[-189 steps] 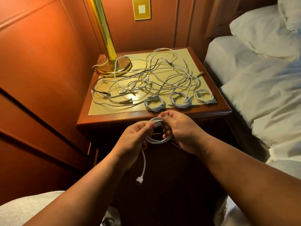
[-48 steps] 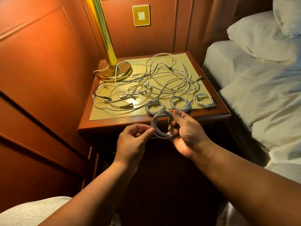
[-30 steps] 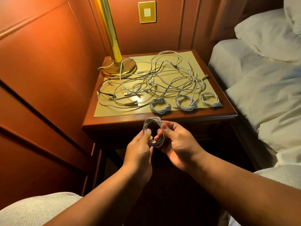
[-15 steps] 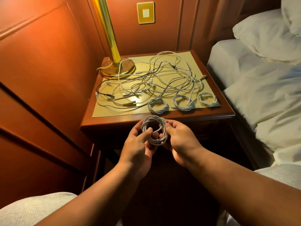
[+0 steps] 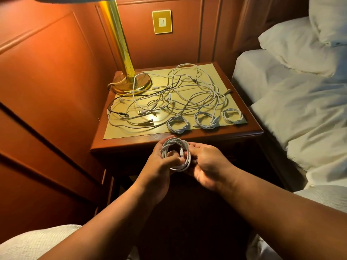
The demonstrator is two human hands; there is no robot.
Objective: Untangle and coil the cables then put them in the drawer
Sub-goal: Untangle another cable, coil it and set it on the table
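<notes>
Carefully, I held the white coiled cable (image 5: 175, 154) just in front of the desk (image 5: 187, 136), left hand (image 5: 159, 166) and right hand (image 5: 206, 164) each pinching a side; tucking the plug end through would lock the loops.

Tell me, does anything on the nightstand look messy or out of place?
Yes. A tangle of loose cables sprawls over the nightstand, one strand looping round the lamp base. The three coiled cables near its front edge lie in a neat row.
</notes>
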